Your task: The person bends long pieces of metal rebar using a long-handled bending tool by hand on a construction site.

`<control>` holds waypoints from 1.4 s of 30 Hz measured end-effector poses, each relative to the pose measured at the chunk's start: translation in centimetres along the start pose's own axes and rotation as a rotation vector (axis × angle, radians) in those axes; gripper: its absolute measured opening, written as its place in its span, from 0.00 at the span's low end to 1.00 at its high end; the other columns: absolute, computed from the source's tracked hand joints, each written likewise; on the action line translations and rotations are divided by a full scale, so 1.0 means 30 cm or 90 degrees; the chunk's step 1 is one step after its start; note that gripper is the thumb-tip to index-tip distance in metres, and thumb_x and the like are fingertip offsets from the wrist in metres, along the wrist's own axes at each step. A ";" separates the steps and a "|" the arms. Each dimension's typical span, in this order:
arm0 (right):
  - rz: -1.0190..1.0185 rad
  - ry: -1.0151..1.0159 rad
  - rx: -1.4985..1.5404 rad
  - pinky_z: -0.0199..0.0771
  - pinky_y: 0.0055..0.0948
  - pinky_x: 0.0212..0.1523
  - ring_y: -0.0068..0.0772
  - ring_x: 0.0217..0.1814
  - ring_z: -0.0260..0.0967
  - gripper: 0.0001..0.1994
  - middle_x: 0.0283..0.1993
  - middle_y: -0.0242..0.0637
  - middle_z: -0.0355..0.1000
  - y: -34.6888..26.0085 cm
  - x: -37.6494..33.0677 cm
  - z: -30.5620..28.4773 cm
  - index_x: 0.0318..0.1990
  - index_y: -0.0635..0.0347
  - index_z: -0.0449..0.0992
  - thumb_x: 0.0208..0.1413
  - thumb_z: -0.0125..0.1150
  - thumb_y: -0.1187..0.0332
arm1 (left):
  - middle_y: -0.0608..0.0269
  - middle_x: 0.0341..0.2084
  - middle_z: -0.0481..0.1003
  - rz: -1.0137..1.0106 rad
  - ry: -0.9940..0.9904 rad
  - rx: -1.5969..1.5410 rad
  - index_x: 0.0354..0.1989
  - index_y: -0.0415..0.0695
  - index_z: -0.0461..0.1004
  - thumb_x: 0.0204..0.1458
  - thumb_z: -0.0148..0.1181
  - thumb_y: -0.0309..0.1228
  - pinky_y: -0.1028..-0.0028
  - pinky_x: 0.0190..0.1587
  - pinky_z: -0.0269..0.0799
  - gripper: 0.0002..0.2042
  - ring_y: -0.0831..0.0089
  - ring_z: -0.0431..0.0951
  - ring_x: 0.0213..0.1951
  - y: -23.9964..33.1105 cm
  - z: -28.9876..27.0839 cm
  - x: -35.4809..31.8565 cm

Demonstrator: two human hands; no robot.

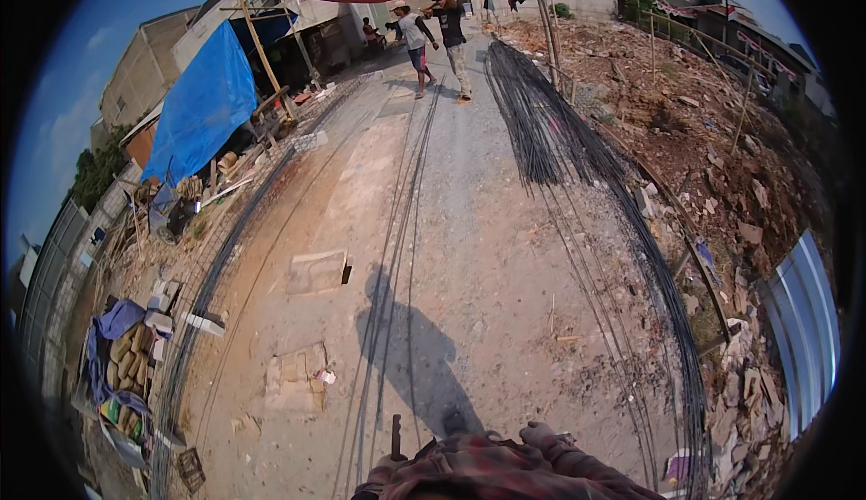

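Note:
My left hand (385, 469) is low in the view, partly hidden by my plaid sleeve and shirt. It is closed around a dark, narrow bar-shaped tool (395, 435) that sticks up from it; its exact kind does not show. To the right, my right hand (539, 433) is held out by my body with the fingers curled in. Whatever it may hold is hidden. Long thin steel rebars (397, 229) run along the ground ahead of me, passing under my shadow on the left side.
Two people (435, 40) are on the path ahead. Rebar bundles lie at the right (541, 130) and the left edge (221, 265). Square concrete covers (316, 272) interrupt the ground. Rubble (695, 121), a corrugated metal sheet (801, 328) and a blue tarp (206, 107) flank the path.

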State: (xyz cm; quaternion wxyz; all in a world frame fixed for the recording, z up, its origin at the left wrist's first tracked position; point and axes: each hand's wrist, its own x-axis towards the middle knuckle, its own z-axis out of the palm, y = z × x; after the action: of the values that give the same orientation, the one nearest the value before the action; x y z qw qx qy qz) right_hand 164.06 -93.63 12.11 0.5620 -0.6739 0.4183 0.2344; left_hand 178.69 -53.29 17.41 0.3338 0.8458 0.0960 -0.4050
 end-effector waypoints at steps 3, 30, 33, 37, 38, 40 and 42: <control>-0.060 -0.190 0.215 0.76 0.32 0.37 0.31 0.38 0.74 0.19 0.38 0.37 0.74 -0.239 -0.073 0.015 0.55 0.62 0.70 0.54 0.54 0.69 | 0.59 0.32 0.79 0.046 0.010 -0.128 0.46 0.44 0.77 0.47 0.66 0.41 0.66 0.42 0.74 0.20 0.67 0.79 0.35 0.106 -0.010 -0.065; -0.365 -0.479 0.388 0.68 0.28 0.35 0.26 0.34 0.67 0.38 0.37 0.33 0.69 -0.748 -0.451 0.144 0.72 0.50 0.47 0.52 0.50 0.76 | 0.51 0.41 0.79 0.338 0.002 0.032 0.50 0.41 0.75 0.52 0.62 0.40 0.68 0.49 0.72 0.20 0.62 0.79 0.47 0.626 -0.070 -0.231; -0.379 -0.502 0.381 0.68 0.28 0.35 0.26 0.34 0.66 0.38 0.37 0.34 0.69 -0.765 -0.448 0.143 0.72 0.50 0.47 0.50 0.50 0.76 | 0.54 0.38 0.80 0.340 0.034 0.057 0.48 0.42 0.76 0.52 0.64 0.41 0.69 0.47 0.73 0.19 0.65 0.79 0.44 0.605 -0.077 -0.223; -0.437 -0.460 0.262 0.68 0.29 0.35 0.28 0.34 0.67 0.39 0.36 0.34 0.69 -0.787 -0.445 0.141 0.72 0.52 0.46 0.50 0.51 0.75 | 0.59 0.33 0.80 0.310 0.043 0.049 0.47 0.44 0.78 0.52 0.64 0.41 0.70 0.40 0.74 0.18 0.71 0.79 0.36 0.591 -0.081 -0.212; -0.470 -0.436 0.202 0.68 0.30 0.35 0.29 0.34 0.67 0.39 0.35 0.35 0.70 -0.795 -0.446 0.138 0.72 0.53 0.46 0.50 0.52 0.74 | 0.60 0.31 0.80 0.273 0.030 0.053 0.47 0.44 0.78 0.52 0.64 0.41 0.70 0.38 0.74 0.18 0.71 0.79 0.34 0.591 -0.082 -0.210; -0.546 -0.361 0.055 0.69 0.32 0.35 0.32 0.33 0.69 0.38 0.32 0.37 0.71 -0.811 -0.452 0.126 0.70 0.55 0.47 0.49 0.53 0.73 | 0.56 0.36 0.80 0.245 0.006 0.034 0.48 0.42 0.77 0.51 0.65 0.41 0.69 0.44 0.73 0.19 0.68 0.79 0.40 0.590 -0.083 -0.208; -0.610 -0.265 -0.123 0.70 0.34 0.35 0.36 0.32 0.70 0.36 0.30 0.39 0.72 -0.830 -0.462 0.106 0.68 0.57 0.50 0.49 0.53 0.72 | 0.58 0.34 0.79 0.236 -0.013 0.023 0.49 0.43 0.77 0.51 0.65 0.41 0.69 0.43 0.73 0.20 0.69 0.78 0.38 0.589 -0.083 -0.206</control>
State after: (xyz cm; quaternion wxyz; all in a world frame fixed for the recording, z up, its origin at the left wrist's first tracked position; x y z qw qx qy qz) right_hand 177.66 -85.97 36.15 0.6126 -0.7774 -0.0803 0.1181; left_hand 183.84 -64.43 31.78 0.3883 0.8508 -0.0723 -0.3466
